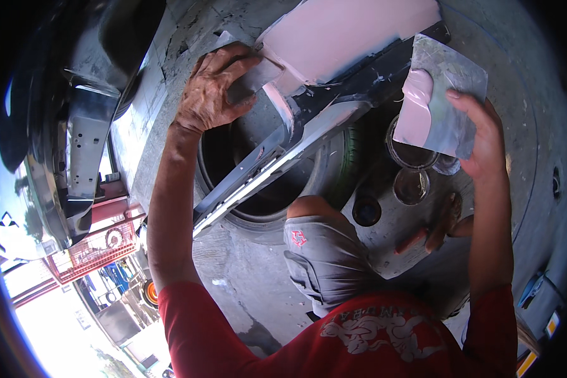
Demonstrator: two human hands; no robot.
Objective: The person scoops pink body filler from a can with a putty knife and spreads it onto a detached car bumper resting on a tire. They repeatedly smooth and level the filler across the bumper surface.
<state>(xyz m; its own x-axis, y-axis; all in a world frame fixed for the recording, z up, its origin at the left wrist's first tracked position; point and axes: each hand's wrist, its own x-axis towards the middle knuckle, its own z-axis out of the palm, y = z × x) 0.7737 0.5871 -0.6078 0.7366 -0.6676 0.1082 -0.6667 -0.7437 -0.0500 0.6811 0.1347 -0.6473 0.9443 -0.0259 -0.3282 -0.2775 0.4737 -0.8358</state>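
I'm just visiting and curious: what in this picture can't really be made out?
- Spreader blade: head view, left hand covers most of it.
- Tyre: the dark car panel crosses it.
- Open tins: contents too dark to tell.
- Mixing board in right hand: far side hidden.
- Picture rim: black, cut off.

Black tyre lying on concrete floor; two round tins just beside it; black car body part at left; red metal rack below.
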